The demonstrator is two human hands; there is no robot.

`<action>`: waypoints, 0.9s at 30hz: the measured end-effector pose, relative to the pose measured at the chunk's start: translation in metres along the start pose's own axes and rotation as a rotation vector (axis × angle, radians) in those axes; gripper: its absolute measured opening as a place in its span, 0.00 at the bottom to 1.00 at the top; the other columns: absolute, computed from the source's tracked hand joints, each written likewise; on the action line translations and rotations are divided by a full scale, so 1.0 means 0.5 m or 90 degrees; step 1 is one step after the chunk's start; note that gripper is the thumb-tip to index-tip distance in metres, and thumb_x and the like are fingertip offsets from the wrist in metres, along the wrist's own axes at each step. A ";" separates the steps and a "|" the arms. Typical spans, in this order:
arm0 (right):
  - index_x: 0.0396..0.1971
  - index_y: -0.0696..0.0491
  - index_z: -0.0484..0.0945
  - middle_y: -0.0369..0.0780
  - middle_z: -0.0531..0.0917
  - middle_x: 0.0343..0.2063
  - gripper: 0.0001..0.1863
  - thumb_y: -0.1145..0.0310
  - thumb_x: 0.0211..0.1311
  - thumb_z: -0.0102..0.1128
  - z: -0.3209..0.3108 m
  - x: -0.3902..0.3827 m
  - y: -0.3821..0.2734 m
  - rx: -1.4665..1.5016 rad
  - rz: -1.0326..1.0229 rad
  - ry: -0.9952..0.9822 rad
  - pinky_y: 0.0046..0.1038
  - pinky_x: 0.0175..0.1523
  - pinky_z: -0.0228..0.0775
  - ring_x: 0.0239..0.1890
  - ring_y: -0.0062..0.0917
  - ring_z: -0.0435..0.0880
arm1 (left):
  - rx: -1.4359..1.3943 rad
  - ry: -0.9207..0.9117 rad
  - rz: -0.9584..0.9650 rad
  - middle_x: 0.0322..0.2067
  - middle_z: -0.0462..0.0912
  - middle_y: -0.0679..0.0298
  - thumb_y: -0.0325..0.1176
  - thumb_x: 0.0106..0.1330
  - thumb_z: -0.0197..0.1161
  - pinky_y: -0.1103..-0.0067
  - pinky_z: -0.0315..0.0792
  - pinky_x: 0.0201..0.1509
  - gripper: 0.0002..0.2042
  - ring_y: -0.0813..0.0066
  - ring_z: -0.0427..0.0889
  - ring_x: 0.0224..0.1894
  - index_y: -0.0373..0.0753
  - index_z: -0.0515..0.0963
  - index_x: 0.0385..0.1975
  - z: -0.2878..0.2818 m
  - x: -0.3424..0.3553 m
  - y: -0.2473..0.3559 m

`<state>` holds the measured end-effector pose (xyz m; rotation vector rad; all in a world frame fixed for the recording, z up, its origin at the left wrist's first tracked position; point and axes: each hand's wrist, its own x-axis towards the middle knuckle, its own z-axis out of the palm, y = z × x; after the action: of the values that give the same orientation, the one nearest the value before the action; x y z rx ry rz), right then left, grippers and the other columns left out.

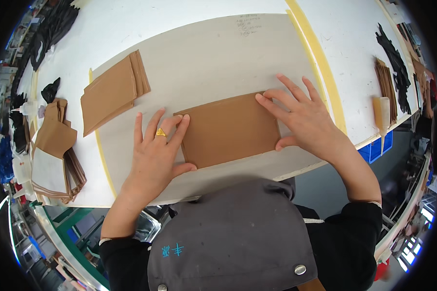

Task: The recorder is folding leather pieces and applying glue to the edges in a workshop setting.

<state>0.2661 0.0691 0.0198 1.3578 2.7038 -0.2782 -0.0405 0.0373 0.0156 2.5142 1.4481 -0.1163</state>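
Note:
A brown rectangular panel (pixel 230 130), perhaps leather or card, lies flat on the grey board (pixel 204 53) in front of me. My left hand (pixel 155 150), with a gold ring on one finger, holds its left end: the index fingertip is at the upper corner and the thumb at the lower one. At the opposite end, my right hand (pixel 301 116) has fingertips on the upper right corner and the thumb against the lower right corner. The other fingers of both hands are raised and spread. What lies under the panel is hidden.
A stack of similar brown panels (pixel 109 89) overlaps the board's left side. Farther left are folded brown pieces (pixel 58 136) and a white bottle (pixel 28 108). Yellow tape (pixel 320 58) runs along the board's right edge. Brown strips (pixel 386 87) and black strips (pixel 395 63) lie far right.

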 end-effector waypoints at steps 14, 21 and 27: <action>0.64 0.47 0.66 0.35 0.65 0.66 0.45 0.52 0.41 0.73 -0.030 -0.001 0.026 0.136 0.002 0.036 0.49 0.73 0.40 0.72 0.35 0.53 | -0.177 0.109 -0.005 0.64 0.66 0.63 0.39 0.46 0.75 0.53 0.44 0.73 0.39 0.55 0.55 0.70 0.45 0.68 0.62 0.028 -0.065 -0.014; 0.63 0.50 0.67 0.36 0.66 0.65 0.39 0.47 0.53 0.63 0.033 0.093 -0.149 0.209 -0.294 0.011 0.45 0.74 0.41 0.71 0.31 0.55 | -0.232 0.233 0.121 0.57 0.75 0.63 0.39 0.56 0.70 0.66 0.63 0.67 0.23 0.65 0.70 0.63 0.38 0.76 0.52 0.122 -0.111 0.048; 0.65 0.49 0.63 0.34 0.62 0.67 0.37 0.44 0.60 0.54 0.073 0.152 -0.154 0.145 -0.319 0.017 0.43 0.74 0.41 0.71 0.27 0.55 | -0.261 0.205 0.127 0.60 0.72 0.61 0.41 0.61 0.66 0.65 0.57 0.71 0.24 0.66 0.66 0.66 0.37 0.74 0.55 0.133 -0.113 0.043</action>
<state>0.1593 0.0760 -0.0200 0.6957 3.0712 -0.6265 -0.0475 -0.0369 -0.0349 2.3795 1.1615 0.5831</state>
